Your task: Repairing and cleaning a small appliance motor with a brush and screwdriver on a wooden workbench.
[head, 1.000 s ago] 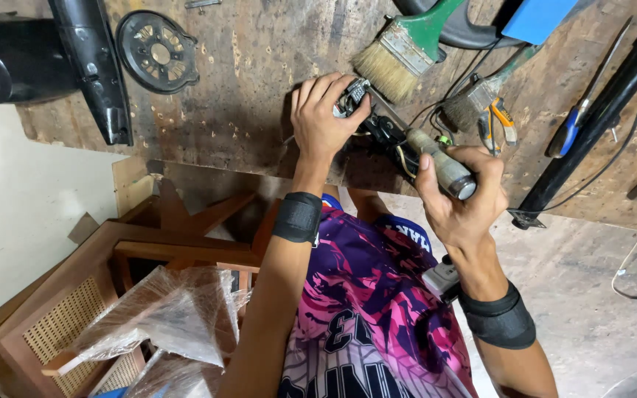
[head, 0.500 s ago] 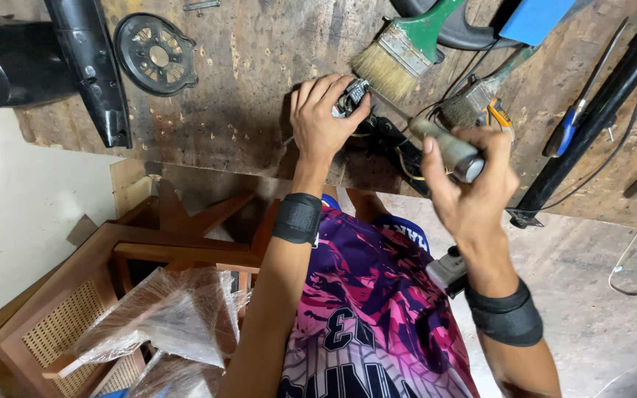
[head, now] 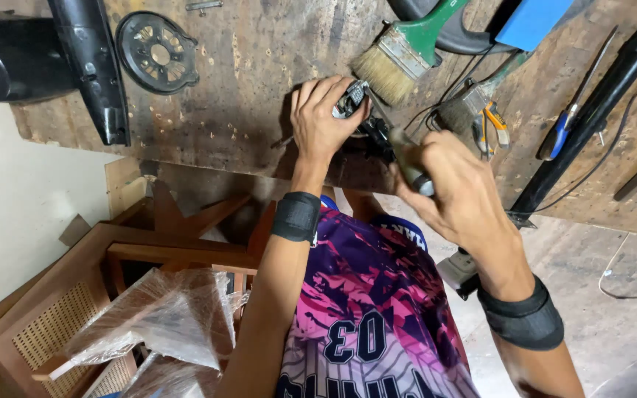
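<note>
My left hand (head: 324,121) rests on the worn wooden workbench (head: 245,110) and pinches a small dark metal part (head: 351,98) at its fingertips. My right hand (head: 460,193) grips a tool with a grey-green handle (head: 407,163), probably a screwdriver. The tool's tip points into a black component (head: 377,138) just right of the left hand. Both wrists wear black bands. The tip itself is hidden among the dark parts.
A green-handled paintbrush (head: 405,50) lies just beyond the hands. Orange-handled pliers (head: 492,122), a blue-handled screwdriver (head: 563,125) and a long black tube (head: 600,94) lie to the right. A round black grille (head: 158,51) and a black housing (head: 91,70) sit left. A plastic-wrapped wooden chair (head: 158,318) stands below.
My right hand has swung the tool up and left, from held off the bench edge to pointing into the black component. The left hand has kept its place on the part.
</note>
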